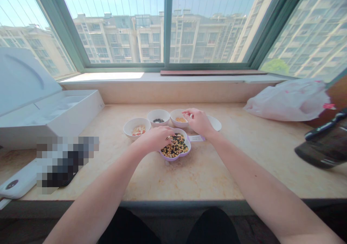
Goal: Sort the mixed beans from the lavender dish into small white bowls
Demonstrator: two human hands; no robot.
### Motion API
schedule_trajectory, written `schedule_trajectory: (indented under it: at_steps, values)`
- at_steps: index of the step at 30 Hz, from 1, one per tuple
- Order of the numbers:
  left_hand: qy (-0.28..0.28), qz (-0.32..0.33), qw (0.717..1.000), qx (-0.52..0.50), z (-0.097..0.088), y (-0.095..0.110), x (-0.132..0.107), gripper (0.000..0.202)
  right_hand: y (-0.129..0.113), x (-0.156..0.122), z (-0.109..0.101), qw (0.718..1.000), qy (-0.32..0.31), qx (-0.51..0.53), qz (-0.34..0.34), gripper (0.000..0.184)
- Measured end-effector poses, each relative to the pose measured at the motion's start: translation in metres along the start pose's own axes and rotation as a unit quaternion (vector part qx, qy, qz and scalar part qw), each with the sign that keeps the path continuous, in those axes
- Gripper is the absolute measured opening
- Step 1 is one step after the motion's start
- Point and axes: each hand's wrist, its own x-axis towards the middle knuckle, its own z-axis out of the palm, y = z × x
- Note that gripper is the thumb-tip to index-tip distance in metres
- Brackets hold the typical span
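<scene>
A purple-edged, petal-shaped dish (187,153) holds mixed yellow, black and pale beans (173,150). Over its left part my left hand (157,137) bends its fingers down among the beans; whatever the fingertips pinch is hidden. My right hand (197,121) is at the right side of a small white bowl (176,123) with yellow grains in it. Its thumb and fingers are drawn together above that bowl, and what lies between them is too small to make out. A white bowl of small black beans (158,120) and a white bowl of pale and reddish pieces (138,130) stand to the left.
Behind my right hand a white dish (216,124) is partly covered. A printed label (196,138) lies beside the petal-shaped dish. Left is an open white box (78,110), with blurred-out items in front. Right are a plastic bag (287,101) and a dark container (322,146).
</scene>
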Motion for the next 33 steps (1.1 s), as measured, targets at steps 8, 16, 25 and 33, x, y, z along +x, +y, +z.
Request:
schedule_trajectory:
  at_steps: [8, 16, 25, 33]
  values:
    - [-0.018, 0.006, 1.000, 0.024, 0.013, -0.001, 0.006, 0.026, 0.007, 0.004, 0.003, 0.998, -0.007, -0.069, 0.003, 0.031]
    - [-0.015, 0.000, 1.000, 0.010, 0.018, -0.001, 0.010, 0.028, 0.006, 0.002, -0.003, 0.999, 0.001, -0.033, 0.020, 0.022]
    - [0.017, 0.009, 1.000, -0.011, 0.014, 0.003, 0.007, 0.026, -0.001, -0.002, -0.003, 1.000, -0.014, -0.015, 0.014, 0.019]
    - [0.027, 0.008, 0.997, -0.065, 0.016, -0.001, 0.009, 0.033, -0.006, -0.005, -0.005, 1.000, -0.014, -0.004, 0.010, 0.018]
